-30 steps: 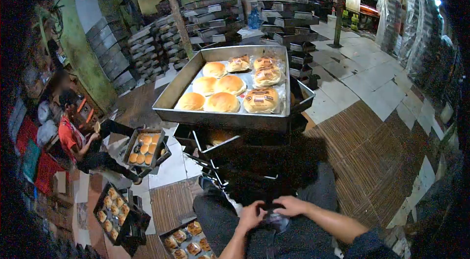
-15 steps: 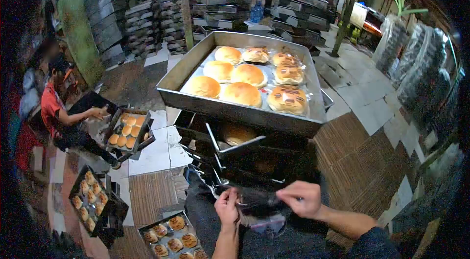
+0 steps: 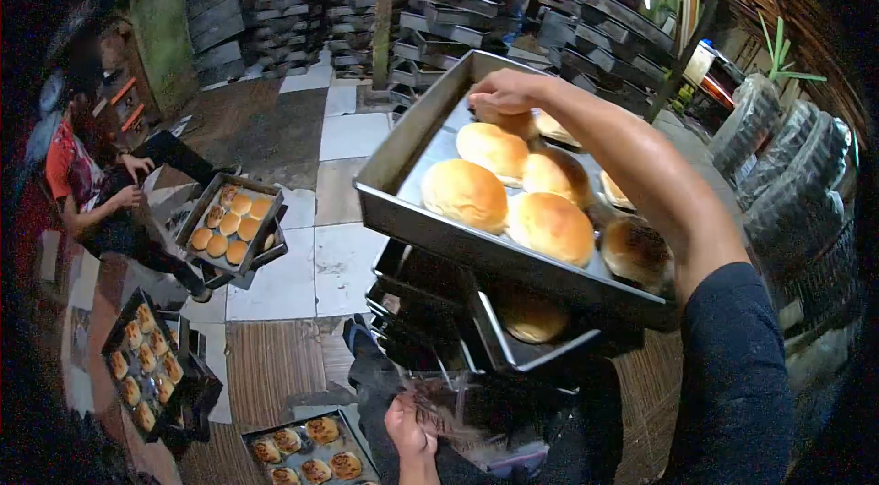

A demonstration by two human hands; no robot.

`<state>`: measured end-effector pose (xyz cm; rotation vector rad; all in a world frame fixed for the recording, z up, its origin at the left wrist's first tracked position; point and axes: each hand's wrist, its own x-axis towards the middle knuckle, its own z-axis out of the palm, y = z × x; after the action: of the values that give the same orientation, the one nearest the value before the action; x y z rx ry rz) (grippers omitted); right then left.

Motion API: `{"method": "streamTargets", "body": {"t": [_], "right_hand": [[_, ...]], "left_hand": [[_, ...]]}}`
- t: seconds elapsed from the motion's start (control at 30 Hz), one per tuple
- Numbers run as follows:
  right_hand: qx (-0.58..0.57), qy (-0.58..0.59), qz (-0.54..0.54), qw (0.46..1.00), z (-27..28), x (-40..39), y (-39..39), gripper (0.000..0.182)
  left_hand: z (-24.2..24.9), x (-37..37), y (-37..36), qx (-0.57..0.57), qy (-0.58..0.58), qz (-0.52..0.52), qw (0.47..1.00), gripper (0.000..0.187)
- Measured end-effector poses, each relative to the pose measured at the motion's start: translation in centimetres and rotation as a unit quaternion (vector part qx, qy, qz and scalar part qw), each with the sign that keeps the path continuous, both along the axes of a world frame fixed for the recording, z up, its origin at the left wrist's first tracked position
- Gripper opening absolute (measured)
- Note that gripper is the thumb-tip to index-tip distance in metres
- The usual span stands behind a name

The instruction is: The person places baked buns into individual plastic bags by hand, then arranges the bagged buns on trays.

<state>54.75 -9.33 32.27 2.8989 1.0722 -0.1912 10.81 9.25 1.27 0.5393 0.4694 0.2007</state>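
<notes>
You are in a dim bakery workroom with a tiled floor (image 3: 302,279) and woven mats, dark tray stacks (image 3: 439,4) lining the far wall. Nearest you, low in the view, your left hand (image 3: 409,425) pinches a clear plastic bag (image 3: 453,412) over your lap; its fingers are closed on the film. Just left of it a small tray (image 3: 311,448) shows four glazed buns, cut off by the frame edge.

Above your lap sits a stack of metal pans, and the top pan (image 3: 403,210) tilts toward you. I count five bare buns in it — one of them under your fingers — plus two or three partly hidden behind your forearm. Your right hand (image 3: 502,93) reaches across to the far end, fingers curled down over the far bun (image 3: 513,123); whether it is gripped yet, I cannot tell. Take it lightly by the sides so the crust does not dent, and hold the bag mouth wide with the left.

To your left another person (image 3: 87,178) sits on the floor beside a tray of eight buns (image 3: 229,224); a further tray (image 3: 137,375) near the left edge holds about eight more.
</notes>
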Motion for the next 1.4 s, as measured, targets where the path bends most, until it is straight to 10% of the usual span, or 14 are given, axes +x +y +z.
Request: {"method": "streamTargets", "body": {"t": [0.27,0.4,0.53,0.67,0.7,0.73,0.8,0.87,0.97,1.07,1.13,1.2,1.3,1.4], "right_hand": [[-0.112,-0.037,0.077,0.990,2.4,1.2,-0.1,0.040],[0.167,-0.023,-0.101,0.981,4.9,-1.1,-6.6,0.040],[0.685,0.115,-0.202,0.690,9.0,-12.9,-9.1,0.042],[0.762,0.337,0.007,0.553,9.6,-29.6,-13.7,0.074],[0.583,0.011,-0.047,0.811,6.6,-33.1,-15.6,0.080],[0.706,0.202,-0.070,0.675,5.5,-39.0,-12.6,0.081],[0.506,0.302,-0.285,0.756,1.3,-45.8,-14.3,0.067],[0.566,0.392,-0.186,0.701,-5.2,-50.6,-11.5,0.046],[0.644,0.568,-0.228,0.460,-12.0,-54.3,-10.9,0.040],[0.695,0.574,-0.209,0.380,-12.5,-55.7,-10.8,0.040],[0.694,0.581,-0.201,0.375,-13.4,-56.0,-10.1,0.042],[0.646,0.432,-0.161,0.608,-13.2,-56.1,-8.3,0.043],[0.586,0.106,-0.037,0.803,-11.5,-56.8,-5.8,0.054],[0.508,-0.004,0.072,0.859,-11.7,-56.5,-5.3,0.055]], "left_hand": [[-1.5,-0.5,0.3,-0.055,-0.032,-0.035,0.997,0.012],[-3.0,-0.7,0.2,-0.055,-0.067,-0.058,0.995,0.023],[-0.6,-0.6,-1.1,-0.014,-0.038,-0.028,0.999,0.028],[2.1,-2.3,-0.4,-0.070,-0.215,-0.089,0.970,0.025],[3.1,-3.4,0.1,-0.081,-0.042,-0.079,0.993,0.022],[7.9,-4.3,-1.3,0.057,-0.050,-0.014,0.997,0.022],[10.3,-6.3,-0.5,0.127,-0.113,-0.052,0.984,0.022],[13.2,-7.7,-0.3,0.538,-0.032,-0.126,0.832,0.019],[13.9,-10.1,-2.1,0.522,-0.064,-0.140,0.839,0.013],[12.9,-11.1,-2.0,0.538,-0.036,-0.126,0.833,0.013],[13.0,-11.3,-3.4,0.606,-0.054,-0.122,0.785,0.014],[12.7,-10.5,-4.7,0.673,-0.128,-0.129,0.717,0.040],[15.4,-10.4,-8.2,0.315,-0.210,-0.179,0.908,0.079],[18.2,-10.7,-8.6,0.056,-0.267,-0.226,0.935,0.084]]}}
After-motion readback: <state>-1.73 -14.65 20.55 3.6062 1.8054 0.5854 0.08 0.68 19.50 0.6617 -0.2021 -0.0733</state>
